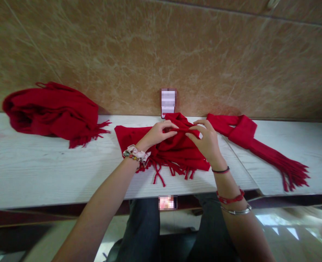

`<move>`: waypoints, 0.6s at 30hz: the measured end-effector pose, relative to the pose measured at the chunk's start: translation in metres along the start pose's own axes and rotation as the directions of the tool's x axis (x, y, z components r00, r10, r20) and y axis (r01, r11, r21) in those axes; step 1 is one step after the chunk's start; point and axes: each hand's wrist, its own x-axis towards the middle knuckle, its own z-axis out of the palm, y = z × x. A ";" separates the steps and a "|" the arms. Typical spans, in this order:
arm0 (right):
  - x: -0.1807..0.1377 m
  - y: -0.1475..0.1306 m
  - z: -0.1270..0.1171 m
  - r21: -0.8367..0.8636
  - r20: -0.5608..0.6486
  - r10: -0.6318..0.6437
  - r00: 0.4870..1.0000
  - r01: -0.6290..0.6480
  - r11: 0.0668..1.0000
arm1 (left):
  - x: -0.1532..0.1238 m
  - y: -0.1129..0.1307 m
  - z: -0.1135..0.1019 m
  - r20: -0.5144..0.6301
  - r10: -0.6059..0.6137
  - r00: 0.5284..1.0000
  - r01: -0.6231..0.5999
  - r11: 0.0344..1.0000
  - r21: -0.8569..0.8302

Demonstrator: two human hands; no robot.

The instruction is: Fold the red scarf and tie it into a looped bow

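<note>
A red fringed scarf (174, 151) lies bunched on the white wooden table (54, 171) in front of me. My left hand (157, 134) is closed, pinching a fold of the scarf near its top. Just to the right, my right hand (206, 140) grips the same fold, fingers curled around the fabric. The scarf's tassels hang toward the table's near edge. A fabric scrunchie sits on my left wrist, and my right forearm wears several bracelets.
A heaped pile of red scarves (50, 111) lies at the table's left. A knotted red scarf (259, 145) with tassels stretches out at the right. A small blurred card (168, 102) leans against the marbled tan wall (177, 47). My legs show below the table.
</note>
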 end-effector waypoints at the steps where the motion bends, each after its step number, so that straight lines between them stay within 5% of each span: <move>1: -0.002 0.005 0.001 -0.006 0.049 0.007 0.999 -0.007 1.000 | 0.001 0.000 -0.001 -0.057 0.015 0.998 -0.014 1.000 0.019; 6: -0.009 0.026 0.002 -0.064 0.268 0.053 0.962 -0.038 0.997 | 0.002 -0.003 -0.011 -0.237 -0.045 0.970 0.030 0.997 -0.067; 11: -0.007 0.037 -0.005 -0.091 0.298 0.078 0.951 -0.053 0.994 | 0.001 -0.008 -0.026 -0.371 -0.116 0.921 0.155 0.985 0.077; 18: -0.015 0.024 0.007 -0.153 0.541 0.132 0.831 -0.057 0.987 | 0.001 -0.010 -0.037 -0.482 -0.137 0.865 0.221 0.968 0.123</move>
